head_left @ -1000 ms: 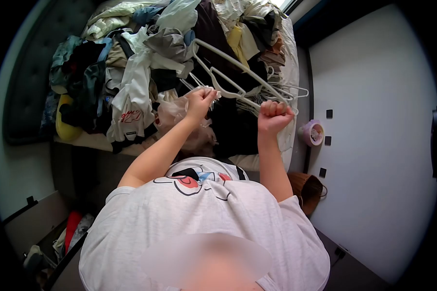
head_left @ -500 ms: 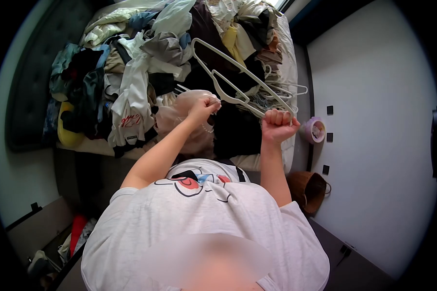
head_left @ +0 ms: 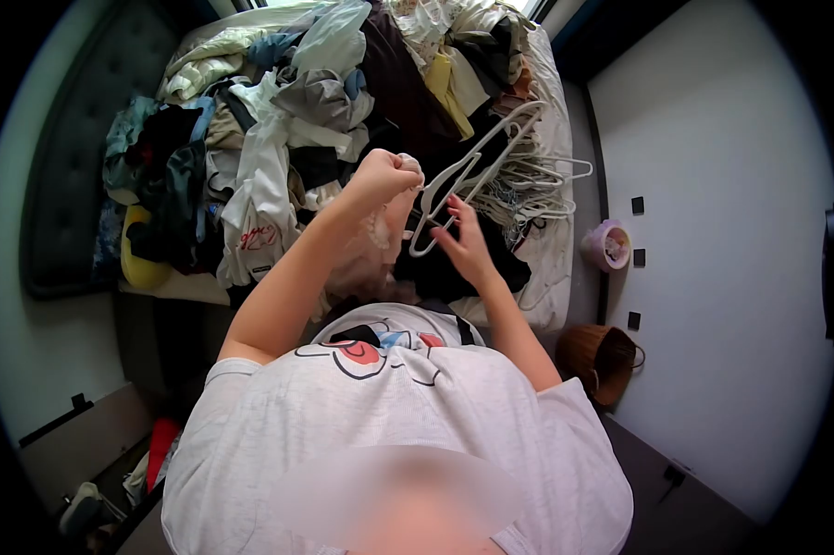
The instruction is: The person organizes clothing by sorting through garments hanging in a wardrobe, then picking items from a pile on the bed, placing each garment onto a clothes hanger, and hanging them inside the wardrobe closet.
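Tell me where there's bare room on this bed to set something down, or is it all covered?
Mostly crowded: the clothes pile covers the bed from the headboard across. The only bare mattress is a strip at the right edge, between the hanger stack and the wall. The left hand and right hand work over the middle.

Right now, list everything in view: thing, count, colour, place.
white hanger: one, white, touched by the right hand, over the bed
pale garment: one, pinkish, hanging from the left hand
hanger pile: several, white, right side of the bed
clothes heap: many, mixed colours, covering the bed
bed: one, white sheet, ahead
basket: one, brown, floor by the wall
small tub: one, pink, beside the bed
left hand: closed on the garment
right hand: open, fingers on the hanger
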Tool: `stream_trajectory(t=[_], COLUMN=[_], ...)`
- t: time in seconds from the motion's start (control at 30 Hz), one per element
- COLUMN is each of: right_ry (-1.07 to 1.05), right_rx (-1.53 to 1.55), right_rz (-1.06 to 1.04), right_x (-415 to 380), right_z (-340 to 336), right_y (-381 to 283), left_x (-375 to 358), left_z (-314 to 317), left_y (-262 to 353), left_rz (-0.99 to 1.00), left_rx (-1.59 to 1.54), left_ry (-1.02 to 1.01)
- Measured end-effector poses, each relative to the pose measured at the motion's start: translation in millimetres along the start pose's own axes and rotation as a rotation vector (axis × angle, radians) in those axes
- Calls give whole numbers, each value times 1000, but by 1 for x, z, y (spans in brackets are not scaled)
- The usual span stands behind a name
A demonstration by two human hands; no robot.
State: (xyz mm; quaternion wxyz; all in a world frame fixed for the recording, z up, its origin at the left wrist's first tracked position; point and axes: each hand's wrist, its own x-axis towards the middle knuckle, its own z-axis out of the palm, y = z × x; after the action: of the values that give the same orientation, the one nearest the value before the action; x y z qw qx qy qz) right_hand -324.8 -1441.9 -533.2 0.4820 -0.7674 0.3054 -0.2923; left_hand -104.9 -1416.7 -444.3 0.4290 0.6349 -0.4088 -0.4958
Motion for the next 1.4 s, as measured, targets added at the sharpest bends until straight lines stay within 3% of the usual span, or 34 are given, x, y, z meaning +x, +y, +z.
stream_trajectory(t=[0.03, 0.1, 0.17, 0.23, 0.3, 0.37, 0.43, 0.47, 0.63, 0.77, 0.93, 1.03, 1.23, 1.37, 1.4], right_ry=[64, 154, 183, 192, 330, 244, 83, 100, 380, 531, 79, -75, -309, -488, -464], right_rx=[-67, 158, 291, -65, -223, 284, 589, 663, 677, 434, 250, 165, 224, 298, 314], right_rz=[-42, 250, 220, -18, -178, -140, -122, -160, -160, -157, -74, -21, -83, -35, -77], right_x=[6, 24, 43, 57, 72, 96, 109, 113, 140, 126, 87, 78, 94, 104, 107], right_z=[15, 27, 30, 35, 36, 43, 52, 57, 23, -45, -76, -38, 40, 66, 68], right_y=[-19, -46, -47, -52, -79, -91, -114, -128, -137, -173, -229, -258, -288, -311, -314], left_x=[-3, -12, -24, -33, -42, -57, -69, -77, -105, -136, -160, -177, -212, -231, -236], left_z=[-3, -7, -15, -25, -33, -38, -41, -45, -111, -175, -234, -236, -228, -224, -226], left_y=[3, 14, 28, 33, 43, 56, 62, 70, 76, 80, 82, 110, 133, 144, 145], left_rz=[-73, -136, -118, -104, -86, -70, -45, -16, 196, 310, 351, 418, 272, 351, 416], left_rx=[-37, -145, -287, -467, -576, -613, -614, -639, -860, -961, -837, -598, -497, 199, 250], left_ry=[-6, -50, -117, -122, -131, -143, -87, -72, 26, 40, 75, 116, 114, 201, 296])
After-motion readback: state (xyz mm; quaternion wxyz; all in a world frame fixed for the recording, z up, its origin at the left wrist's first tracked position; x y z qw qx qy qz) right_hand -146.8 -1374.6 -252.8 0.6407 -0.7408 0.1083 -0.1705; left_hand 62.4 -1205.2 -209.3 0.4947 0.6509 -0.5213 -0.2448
